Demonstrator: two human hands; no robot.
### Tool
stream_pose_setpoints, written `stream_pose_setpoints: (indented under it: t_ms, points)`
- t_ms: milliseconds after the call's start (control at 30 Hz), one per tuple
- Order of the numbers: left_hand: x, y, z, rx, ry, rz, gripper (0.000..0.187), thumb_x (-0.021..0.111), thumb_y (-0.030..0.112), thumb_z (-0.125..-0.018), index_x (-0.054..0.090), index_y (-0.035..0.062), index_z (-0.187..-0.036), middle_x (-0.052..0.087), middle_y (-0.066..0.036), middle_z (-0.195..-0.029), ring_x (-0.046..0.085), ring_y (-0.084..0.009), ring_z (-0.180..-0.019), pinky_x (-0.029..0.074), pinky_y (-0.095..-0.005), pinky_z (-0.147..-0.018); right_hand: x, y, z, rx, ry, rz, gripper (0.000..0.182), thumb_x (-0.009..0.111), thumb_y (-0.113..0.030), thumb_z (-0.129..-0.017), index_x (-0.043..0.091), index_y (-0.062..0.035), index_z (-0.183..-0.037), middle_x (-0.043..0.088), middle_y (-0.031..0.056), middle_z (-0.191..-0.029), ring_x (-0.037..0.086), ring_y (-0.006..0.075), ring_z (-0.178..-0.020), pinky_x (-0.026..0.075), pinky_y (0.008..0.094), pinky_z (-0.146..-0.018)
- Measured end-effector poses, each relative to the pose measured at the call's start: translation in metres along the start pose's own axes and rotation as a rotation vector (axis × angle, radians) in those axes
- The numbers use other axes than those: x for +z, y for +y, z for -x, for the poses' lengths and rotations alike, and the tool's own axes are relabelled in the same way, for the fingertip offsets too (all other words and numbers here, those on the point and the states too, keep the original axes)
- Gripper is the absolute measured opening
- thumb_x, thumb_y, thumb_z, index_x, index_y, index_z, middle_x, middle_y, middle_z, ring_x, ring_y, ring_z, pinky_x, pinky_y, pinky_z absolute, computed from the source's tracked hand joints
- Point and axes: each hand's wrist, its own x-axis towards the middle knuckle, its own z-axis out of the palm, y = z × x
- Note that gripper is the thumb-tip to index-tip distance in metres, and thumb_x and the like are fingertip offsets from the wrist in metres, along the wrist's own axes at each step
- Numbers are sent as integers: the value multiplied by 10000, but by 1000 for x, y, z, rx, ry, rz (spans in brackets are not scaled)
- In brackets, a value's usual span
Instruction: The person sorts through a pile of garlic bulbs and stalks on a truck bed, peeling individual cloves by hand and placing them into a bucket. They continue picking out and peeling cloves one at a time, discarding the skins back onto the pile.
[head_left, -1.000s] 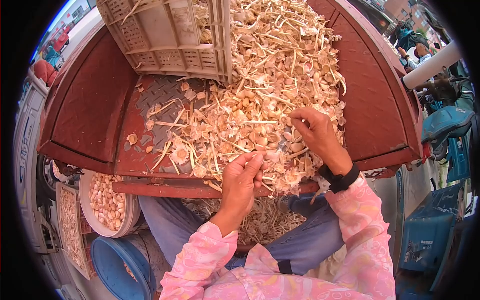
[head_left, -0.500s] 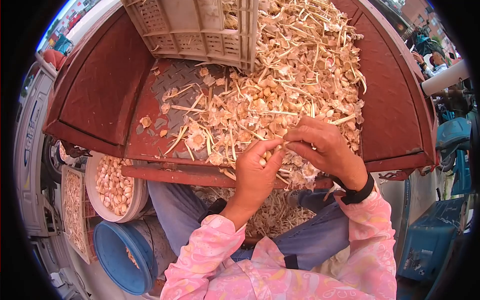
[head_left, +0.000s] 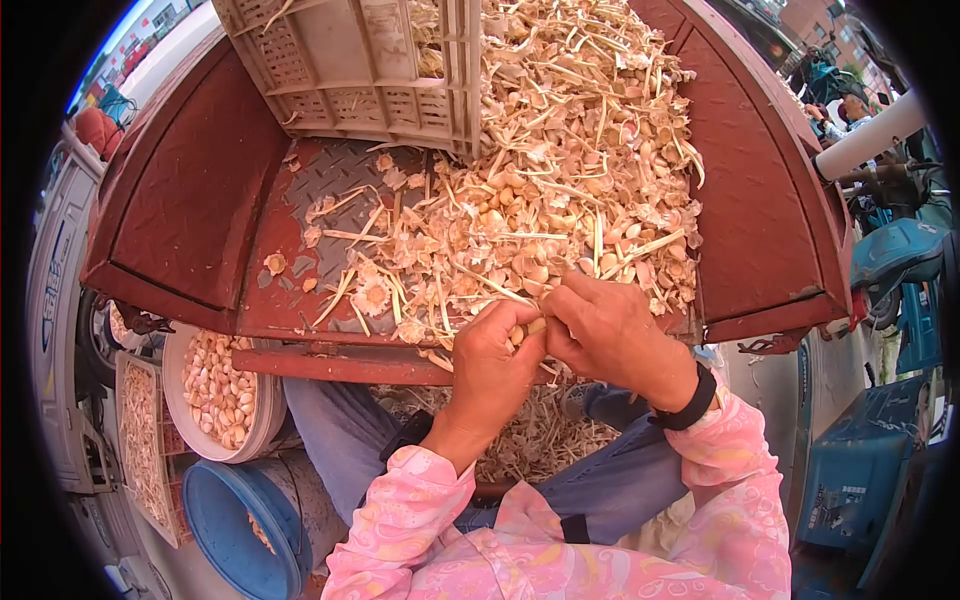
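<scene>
Here, a few pale garlic cloves (head_left: 518, 334) are held in the left hand (head_left: 486, 382), just above the near edge of the heap (head_left: 590, 180). They are cupped in the narrow gap between the bent thumb and the curled fingers, and their smooth, rounded sides are left showing at the top of that grip. The right hand (head_left: 622, 345) is brought in against it from the right, over the same near edge of the heap. Its fingers are curled and bunched beside the uppermost clove; the tips are partly covered, so whether anything is pinched between them cannot be told.

The heap itself is made up of papery, crumpled skins, stiff straw-coloured stalks and plump cloves, some tinged with pink. It is borne by a red metal cart bed (head_left: 770, 190), whose floor is patterned with raised tread and scuffed to grey at the left of the heap. Against the heap's far left side, a tilted crate (head_left: 365, 60) of dingy white slotted plastic is seen. Below and to the left of the heap, a round white bucket (head_left: 268, 420) is filled with glossy cloves, and a blue bucket (head_left: 215, 520) with a smooth, curved inner wall is placed lower down, beside it.
</scene>
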Motion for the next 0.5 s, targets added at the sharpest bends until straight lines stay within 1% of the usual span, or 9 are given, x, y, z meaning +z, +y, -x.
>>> stream_pose_setpoints:
  t_ms: [33, 67, 100, 167, 200, 267, 333, 400, 500]
  points:
    - [-1, 5, 1, -62, -39, 51, 99, 675, 41, -765, 619, 23, -844, 592, -50, -722, 563, -131, -604, 443, -271, -551, 1, 11, -1, 92, 56, -46, 139, 630, -120, -729, 513, -45, -730, 516, 98, -713, 581, 274, -635, 466, 364, -525]
    - [-3, 16, 6, -108, -92, 76, 86, 670, 76, -791, 610, 21, -821, 590, -15, -701, 521, -74, -569, 418, -235, -518, 5, 32, -4, 182, 111, -93, 135, 627, -123, -736, 520, -41, -737, 536, 106, -729, 584, 288, -647, 467, 377, -537]
    - [-5, 16, 8, -223, -151, 225, 101, 662, 79, -799, 602, 22, -856, 595, -20, -719, 522, -64, -582, 407, -209, -510, 7, 52, -7, 267, 168, -143, 132, 624, -126, -742, 527, -37, -745, 556, 115, -744, 587, 302, -659, 469, 390, -548]
    - [-15, 15, 10, -454, -267, 518, 141, 647, 86, -816, 587, 23, -927, 605, -30, -755, 524, -42, -609, 385, -157, -494, 6, 90, -11, 396, 122, 23, 110, 609, -133, -758, 562, -38, -789, 596, 130, -781, 595, 333, -712, 468, 427, -601]
    - [-19, 11, 9, -526, -331, 741, 158, 599, 97, -841, 564, 19, -974, 626, -72, -798, 566, -64, -628, 416, -153, -470, 7, 98, -16, 390, 61, 95, 125, 609, -140, -765, 578, -44, -838, 602, 127, -806, 598, 324, -744, 464, 428, -631]
    - [-20, 10, 7, -583, -305, 845, 154, 581, 86, -846, 564, 20, -984, 632, -89, -833, 584, -79, -652, 446, -163, -481, 12, 107, -22, 387, -63, 230, 186, 608, -156, -777, 610, -56, -934, 612, 122, -856, 603, 305, -809, 456, 431, -693]
    - [-22, 10, 5, -644, -282, 890, 156, 552, 62, -850, 559, 26, -1001, 635, -117, -900, 608, -102, -702, 493, -182, -511, 16, 108, -27, 388, -181, 236, 203, 622, -171, -761, 610, -62, -931, 621, 119, -887, 603, 311, -849, 454, 444, -711]
    - [-23, 10, 2, -666, -265, 916, 164, 562, 76, -854, 562, 35, -1013, 629, -98, -876, 592, -91, -683, 463, -165, -492, 16, 105, -32, 434, -290, 262, 231, 637, -189, -734, 609, -67, -929, 635, 115, -916, 605, 321, -872, 453, 455, -730]
    - [-20, 8, 2, -668, -230, 932, 174, 578, 111, -868, 565, 43, -1027, 611, -64, -832, 551, -71, -637, 402, -140, -459, 25, 107, -32, 457, -229, 267, 222, 626, -180, -734, 607, -68, -924, 638, 120, -896, 604, 327, -867, 453, 452, -730]
